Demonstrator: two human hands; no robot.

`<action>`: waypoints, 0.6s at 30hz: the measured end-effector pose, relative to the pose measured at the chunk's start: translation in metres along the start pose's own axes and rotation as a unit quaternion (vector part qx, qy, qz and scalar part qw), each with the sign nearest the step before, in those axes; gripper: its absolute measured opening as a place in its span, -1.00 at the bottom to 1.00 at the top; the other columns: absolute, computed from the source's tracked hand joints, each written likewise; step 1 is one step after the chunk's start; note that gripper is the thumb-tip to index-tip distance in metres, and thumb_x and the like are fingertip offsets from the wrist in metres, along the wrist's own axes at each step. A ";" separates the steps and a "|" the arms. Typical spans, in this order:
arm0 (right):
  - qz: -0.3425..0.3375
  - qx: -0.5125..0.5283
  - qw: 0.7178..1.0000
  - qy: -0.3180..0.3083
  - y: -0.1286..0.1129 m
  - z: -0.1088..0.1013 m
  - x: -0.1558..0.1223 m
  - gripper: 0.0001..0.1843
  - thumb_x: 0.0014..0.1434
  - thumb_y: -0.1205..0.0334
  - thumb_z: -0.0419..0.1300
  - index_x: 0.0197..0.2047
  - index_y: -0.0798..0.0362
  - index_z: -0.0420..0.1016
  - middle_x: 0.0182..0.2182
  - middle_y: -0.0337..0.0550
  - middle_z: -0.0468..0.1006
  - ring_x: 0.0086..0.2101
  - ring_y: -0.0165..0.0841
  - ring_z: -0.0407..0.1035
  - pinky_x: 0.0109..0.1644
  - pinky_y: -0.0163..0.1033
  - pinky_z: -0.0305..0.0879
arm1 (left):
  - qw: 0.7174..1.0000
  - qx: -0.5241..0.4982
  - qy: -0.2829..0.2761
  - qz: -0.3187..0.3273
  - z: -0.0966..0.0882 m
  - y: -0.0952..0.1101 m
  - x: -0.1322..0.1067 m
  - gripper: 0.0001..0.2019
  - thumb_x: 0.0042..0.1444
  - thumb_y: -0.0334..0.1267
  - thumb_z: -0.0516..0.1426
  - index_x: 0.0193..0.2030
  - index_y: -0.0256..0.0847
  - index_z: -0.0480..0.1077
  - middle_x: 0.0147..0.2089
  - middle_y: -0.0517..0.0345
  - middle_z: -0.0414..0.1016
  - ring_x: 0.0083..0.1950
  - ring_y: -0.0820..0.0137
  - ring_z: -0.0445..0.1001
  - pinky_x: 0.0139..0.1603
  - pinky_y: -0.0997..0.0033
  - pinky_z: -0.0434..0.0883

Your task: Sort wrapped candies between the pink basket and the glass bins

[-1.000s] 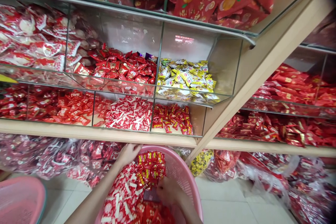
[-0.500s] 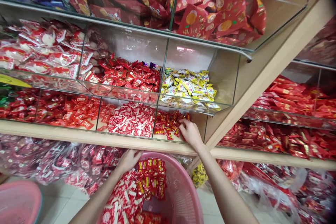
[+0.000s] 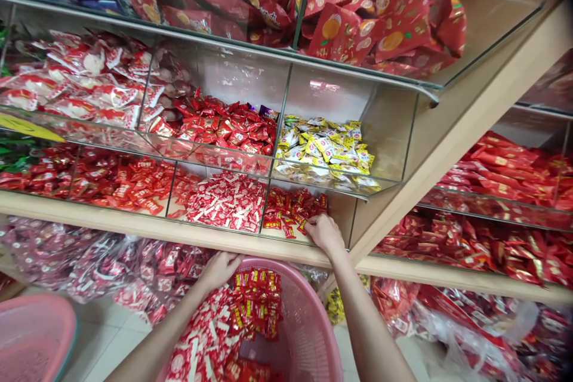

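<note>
Nearest up: a pink basket (image 3: 308, 316), parked just below the wooden ledge (image 3: 268, 246), probably to keep the reach short. Loaded with red-and-white candies (image 3: 203, 334) on the left and red-and-yellow packets (image 3: 259, 295) at the back, piled in separate patches, likely to avoid a mix-up. Left hand (image 3: 222, 268) bent at the back-left of the rim, presumably for steadying; can't tell if gripping or just resting there. Behind the basket, bagged candies (image 3: 168, 262) stuffed under the ledge, maybe as spare stock. Then the right hand (image 3: 326, 233), in over the ledge, fingers curled at the right edge of the red-and-yellow pile (image 3: 293, 208), down in the bottom-right compartment. Honestly can't tell if pinching a packet or only touching. Matching red-and-white heap (image 3: 226, 200) 1 compartment to the left, kept apart by a clear divider. Next tier up, white-and-yellow packets (image 3: 324, 146) behind a see-through front, probably against spills.
</note>
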State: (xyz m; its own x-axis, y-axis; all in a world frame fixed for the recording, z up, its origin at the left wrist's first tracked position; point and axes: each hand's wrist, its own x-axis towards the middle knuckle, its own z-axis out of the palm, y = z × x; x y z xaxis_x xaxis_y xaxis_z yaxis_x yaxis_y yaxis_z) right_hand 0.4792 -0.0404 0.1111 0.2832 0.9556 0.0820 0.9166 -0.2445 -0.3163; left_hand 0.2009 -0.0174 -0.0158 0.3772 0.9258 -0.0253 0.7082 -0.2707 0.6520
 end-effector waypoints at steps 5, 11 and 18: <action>0.010 0.013 1.000 -0.019 -0.001 -0.001 0.000 -0.76 0.06 0.19 0.07 -0.31 -0.05 0.56 -0.28 -0.07 0.55 -0.23 -0.24 0.41 -0.29 -0.27 0.15 | 1.000 0.003 0.002 -0.003 0.000 0.000 0.000 -0.50 0.13 0.06 -0.13 -0.46 -0.22 0.47 -0.38 0.07 0.56 -0.28 0.26 0.49 -0.30 0.49 0.26; 0.012 -0.004 0.999 -0.032 0.002 0.004 0.006 -0.70 -0.02 0.13 0.16 -0.19 -0.01 0.52 -0.19 -0.01 0.52 -0.17 -0.20 0.39 -0.26 -0.26 0.18 | 1.000 0.020 0.004 0.006 0.002 -0.002 0.001 -0.46 0.13 0.10 -0.16 -0.51 -0.23 0.44 -0.45 0.08 0.53 -0.35 0.27 0.48 -0.36 0.50 0.22; 0.013 -0.029 0.998 -0.063 0.002 0.008 0.012 -0.58 -0.12 0.23 0.23 -0.11 0.02 0.44 -0.15 0.00 0.49 -0.14 -0.20 0.36 -0.24 -0.24 0.18 | 1.000 0.019 0.004 0.009 0.001 0.001 0.000 -0.44 0.13 0.13 -0.18 -0.55 -0.23 0.40 -0.50 0.11 0.49 -0.41 0.31 0.45 -0.39 0.51 0.19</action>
State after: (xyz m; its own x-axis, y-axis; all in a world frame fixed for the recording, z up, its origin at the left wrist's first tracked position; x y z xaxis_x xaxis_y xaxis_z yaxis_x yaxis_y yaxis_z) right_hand 0.4821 -0.0279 0.1044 0.2734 0.9608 -0.0461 0.9252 -0.2758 -0.2607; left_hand 0.2019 -0.0175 -0.0160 0.3851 0.9229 -0.0078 0.7241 -0.2969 0.6225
